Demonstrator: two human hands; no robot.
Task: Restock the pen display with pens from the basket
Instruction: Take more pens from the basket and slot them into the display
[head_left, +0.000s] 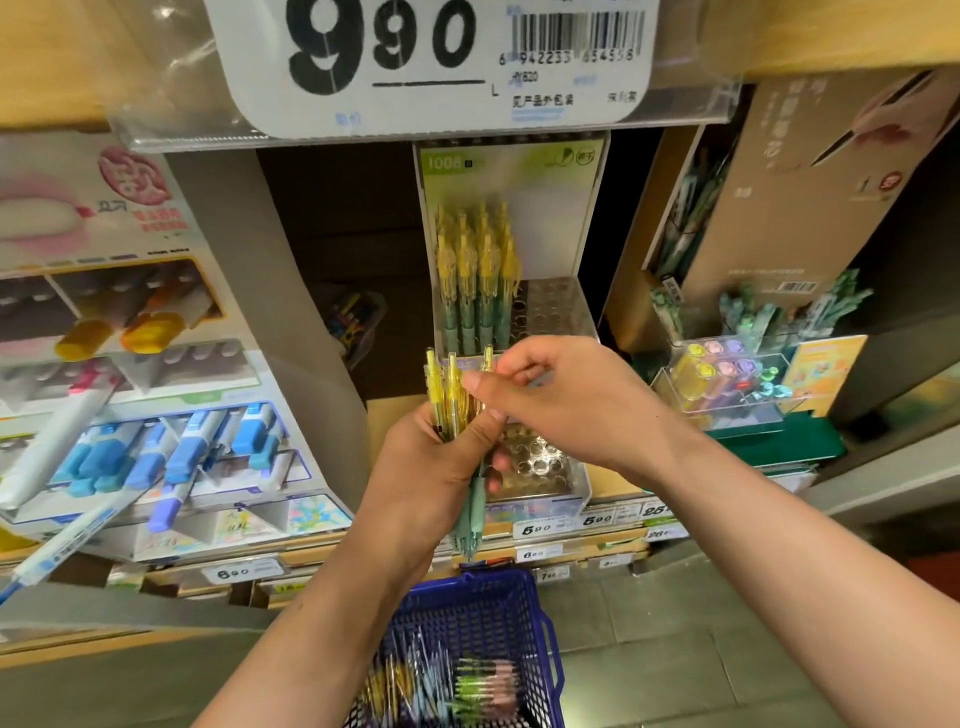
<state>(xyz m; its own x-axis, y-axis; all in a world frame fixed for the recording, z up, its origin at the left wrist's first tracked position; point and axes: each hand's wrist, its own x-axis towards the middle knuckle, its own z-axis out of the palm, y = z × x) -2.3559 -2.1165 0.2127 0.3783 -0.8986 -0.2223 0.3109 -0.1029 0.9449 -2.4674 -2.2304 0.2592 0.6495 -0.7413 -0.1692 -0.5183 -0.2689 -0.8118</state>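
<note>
Right now our left hand grips a bunch of pens upright, with yellow tops above the fist and green barrels poking out below it. Our right hand reaches across and pinches the top of one pen in that bunch. Just behind both hands stands the pen display, a clear holder with standing pens filling its far left rows. Below our wrists sits the blue basket, with more pens lying inside.
</note>
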